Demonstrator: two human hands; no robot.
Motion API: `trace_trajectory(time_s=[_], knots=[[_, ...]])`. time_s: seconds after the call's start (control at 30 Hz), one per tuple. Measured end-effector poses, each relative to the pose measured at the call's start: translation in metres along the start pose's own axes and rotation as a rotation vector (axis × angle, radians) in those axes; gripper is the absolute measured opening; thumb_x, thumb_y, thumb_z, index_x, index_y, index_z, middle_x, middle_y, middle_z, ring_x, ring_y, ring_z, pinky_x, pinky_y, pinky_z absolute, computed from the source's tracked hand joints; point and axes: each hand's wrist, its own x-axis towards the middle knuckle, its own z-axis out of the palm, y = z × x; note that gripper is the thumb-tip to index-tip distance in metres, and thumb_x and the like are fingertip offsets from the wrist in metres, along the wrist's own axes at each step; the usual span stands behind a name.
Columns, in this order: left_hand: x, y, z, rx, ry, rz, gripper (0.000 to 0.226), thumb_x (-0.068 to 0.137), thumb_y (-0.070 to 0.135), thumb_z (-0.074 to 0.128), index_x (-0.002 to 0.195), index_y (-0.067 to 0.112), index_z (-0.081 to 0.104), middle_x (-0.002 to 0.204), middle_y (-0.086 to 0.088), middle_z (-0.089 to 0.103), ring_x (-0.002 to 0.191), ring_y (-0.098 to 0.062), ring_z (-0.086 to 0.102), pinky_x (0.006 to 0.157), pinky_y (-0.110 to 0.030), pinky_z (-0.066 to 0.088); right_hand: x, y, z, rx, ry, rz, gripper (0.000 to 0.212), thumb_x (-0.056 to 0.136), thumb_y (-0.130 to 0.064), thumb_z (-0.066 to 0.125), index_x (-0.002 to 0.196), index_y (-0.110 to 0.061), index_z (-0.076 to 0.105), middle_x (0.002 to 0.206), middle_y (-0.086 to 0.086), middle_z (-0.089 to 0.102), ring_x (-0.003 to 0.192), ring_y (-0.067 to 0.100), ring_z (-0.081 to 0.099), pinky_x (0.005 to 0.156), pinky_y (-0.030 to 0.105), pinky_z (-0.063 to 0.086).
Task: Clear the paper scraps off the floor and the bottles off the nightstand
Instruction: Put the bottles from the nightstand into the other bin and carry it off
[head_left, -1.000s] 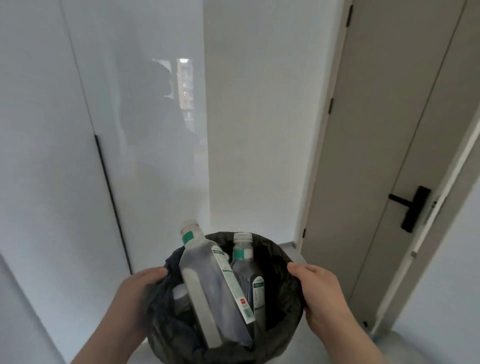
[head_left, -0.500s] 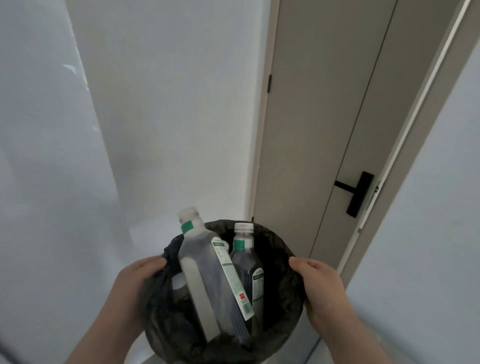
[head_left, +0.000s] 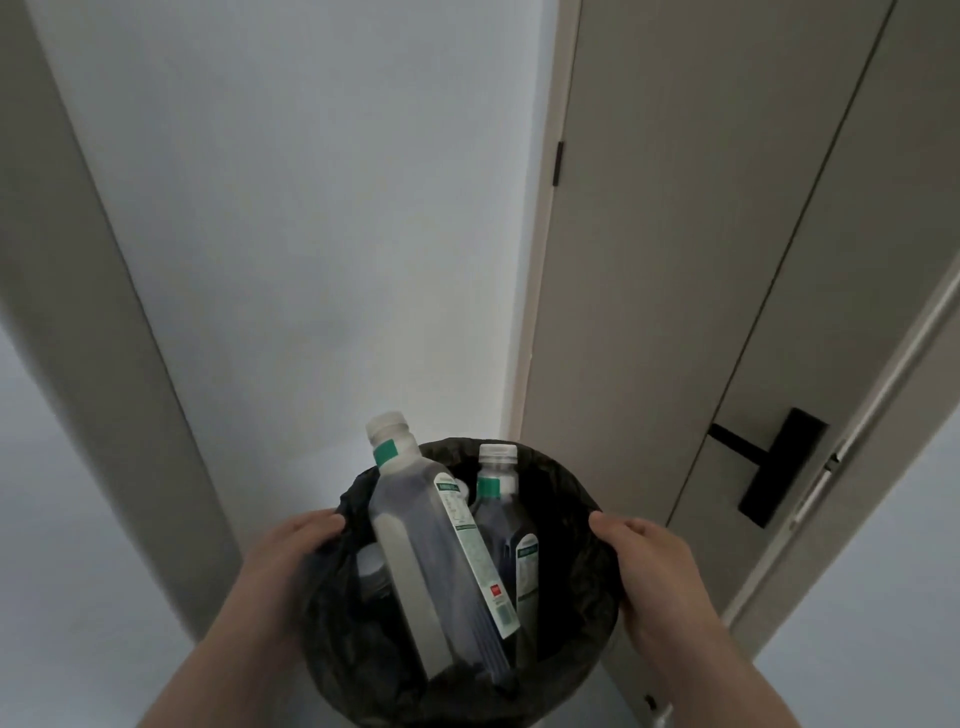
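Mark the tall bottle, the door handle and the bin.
tall bottle (head_left: 431, 571): head view, on its clear body.
door handle (head_left: 782, 467): head view, on the black upright plate.
bin (head_left: 563, 483): head view, on the bag-lined far rim.

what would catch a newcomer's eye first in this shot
The black-lined bin low in the centre, with a tall bottle leaning in it, neck sticking up past the rim, and a second bottle just to its right. The left hand and right hand grip the bin's opposite sides. Further right, a black door handle stands out on the pale door.
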Motion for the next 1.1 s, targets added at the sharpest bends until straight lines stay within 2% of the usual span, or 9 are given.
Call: trace_trajectory(time_s=[0.1, 0.33, 0.5, 0.57, 0.67, 0.77, 0.87, 1.0, 1.1], knots=[[0.029, 0.012, 0.019, 0.01, 0.052, 0.042, 0.023, 0.084, 0.003, 0.055, 0.099, -0.012, 0.063, 0.075, -0.019, 0.07, 0.061, -0.027, 0.067, 0.068, -0.034, 0.05, 0.045, -0.017, 0.015, 0.003, -0.038, 0.0, 0.013, 0.084, -0.01, 0.067, 0.081, 0.002, 0.072, 0.083, 0.022, 0.074, 0.085, 0.037, 0.071, 0.084, 0.048, 0.056], [0.134, 0.032, 0.03, -0.023, 0.097, 0.033, 0.03, 0.083, 0.004, 0.054, 0.106, -0.015, 0.061, 0.1, -0.031, 0.065, 0.077, -0.032, 0.065, 0.072, -0.035, 0.049, 0.148, -0.033, 0.075, -0.02, -0.078, 0.007, 0.012, 0.082, -0.008, 0.067, 0.078, 0.003, 0.069, 0.084, 0.025, 0.072, 0.084, 0.037, 0.07, 0.082, 0.05, 0.055], [0.218, 0.047, 0.026, -0.009, 0.16, 0.068, 0.019, 0.084, 0.003, 0.056, 0.096, -0.008, 0.066, 0.081, -0.021, 0.071, 0.066, -0.026, 0.068, 0.063, -0.03, 0.054, 0.213, -0.043, 0.132, -0.103, -0.095, 0.001, 0.015, 0.083, -0.006, 0.064, 0.071, 0.001, 0.07, 0.082, 0.025, 0.072, 0.074, 0.032, 0.069, 0.076, 0.045, 0.055], [0.245, 0.056, 0.029, -0.018, 0.181, 0.067, 0.015, 0.084, 0.003, 0.057, 0.091, -0.005, 0.067, 0.082, -0.023, 0.07, 0.068, -0.028, 0.067, 0.069, -0.034, 0.052, 0.237, -0.052, 0.15, -0.128, -0.099, -0.02, 0.014, 0.083, -0.005, 0.064, 0.072, 0.0, 0.07, 0.077, 0.023, 0.072, 0.07, 0.027, 0.065, 0.068, 0.038, 0.051], [0.286, 0.066, 0.039, -0.017, 0.163, 0.079, 0.013, 0.086, 0.002, 0.055, 0.088, -0.003, 0.067, 0.071, -0.017, 0.071, 0.062, -0.025, 0.067, 0.071, -0.035, 0.05, 0.272, -0.064, 0.17, -0.121, -0.105, -0.042, 0.013, 0.084, -0.005, 0.064, 0.073, -0.001, 0.069, 0.068, 0.014, 0.069, 0.065, 0.023, 0.063, 0.063, 0.032, 0.047], [0.324, 0.071, 0.05, -0.031, 0.17, 0.07, 0.02, 0.087, 0.003, 0.054, 0.102, -0.007, 0.064, 0.087, -0.023, 0.069, 0.074, -0.03, 0.065, 0.069, -0.033, 0.051, 0.311, -0.071, 0.184, -0.127, -0.114, -0.046, 0.012, 0.084, -0.006, 0.063, 0.074, -0.001, 0.068, 0.066, 0.013, 0.068, 0.063, 0.023, 0.062, 0.061, 0.03, 0.047], [0.361, 0.067, 0.063, -0.052, 0.193, 0.05, 0.024, 0.087, 0.003, 0.053, 0.106, -0.009, 0.062, 0.096, -0.027, 0.066, 0.082, -0.032, 0.063, 0.073, -0.034, 0.05, 0.358, -0.074, 0.196, -0.149, -0.14, -0.029, 0.011, 0.083, -0.007, 0.064, 0.075, -0.002, 0.069, 0.071, 0.016, 0.07, 0.067, 0.024, 0.064, 0.064, 0.034, 0.049], [0.412, 0.055, 0.086, -0.035, 0.273, 0.051, 0.018, 0.086, 0.002, 0.053, 0.096, -0.007, 0.066, 0.081, -0.021, 0.072, 0.069, -0.027, 0.069, 0.073, -0.035, 0.05, 0.435, -0.067, 0.21, -0.169, -0.198, 0.024, 0.012, 0.083, -0.009, 0.065, 0.074, -0.003, 0.07, 0.081, 0.022, 0.073, 0.077, 0.032, 0.07, 0.076, 0.043, 0.055], [0.451, 0.045, 0.103, 0.015, 0.36, 0.034, 0.018, 0.086, 0.001, 0.054, 0.094, -0.007, 0.067, 0.088, -0.026, 0.071, 0.073, -0.03, 0.068, 0.076, -0.038, 0.05, 0.495, -0.06, 0.221, -0.19, -0.274, 0.082, 0.012, 0.083, -0.012, 0.065, 0.079, -0.003, 0.073, 0.081, 0.016, 0.075, 0.085, 0.035, 0.071, 0.083, 0.051, 0.057]])
